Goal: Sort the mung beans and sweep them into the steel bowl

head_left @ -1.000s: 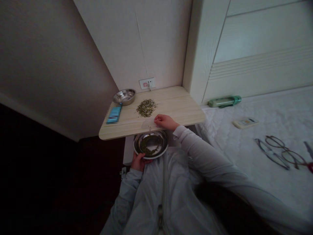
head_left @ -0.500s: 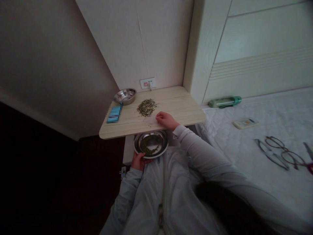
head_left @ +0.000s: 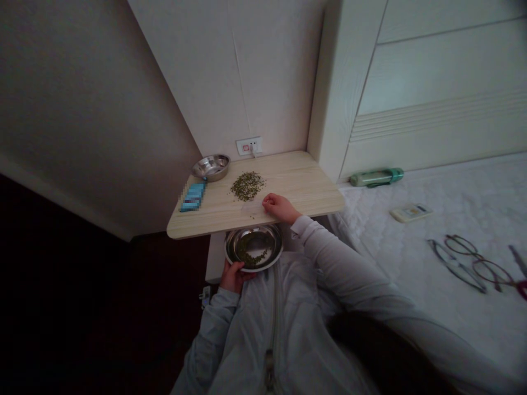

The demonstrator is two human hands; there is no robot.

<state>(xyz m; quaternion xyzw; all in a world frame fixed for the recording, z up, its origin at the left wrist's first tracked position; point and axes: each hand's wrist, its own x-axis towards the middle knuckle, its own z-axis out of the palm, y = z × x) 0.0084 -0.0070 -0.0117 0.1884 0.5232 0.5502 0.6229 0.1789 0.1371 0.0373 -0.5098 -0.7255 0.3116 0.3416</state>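
Observation:
My left hand [head_left: 233,276] grips a shiny metal bowl [head_left: 276,260] at its lower left rim, thumb over the edge. The bowl sits just under the table's front edge, against my body, with small green grains [head_left: 251,257] along its inside. Over the wooden tabletop [head_left: 300,178], my right hand [head_left: 281,208] is closed, pinching a thin, translucent plastic piece [head_left: 252,207] that lies flat on the wood. Just beyond that piece is a loose pile of green and brownish grains [head_left: 247,186]. A few stray grains lie close to the front edge.
A second metal bowl [head_left: 211,167] stands at the back left, behind a blurred-out blue item [head_left: 193,196]. A wall socket [head_left: 249,146] holds a plug. On the white bed [head_left: 366,219] are a green bottle [head_left: 376,177], a pale remote-like device [head_left: 410,213], glasses [head_left: 461,244] and scissors [head_left: 521,286].
The whole view has shifted slightly, so things appear a little lower. Both hands keep their holds, and the grain pile looks the same.

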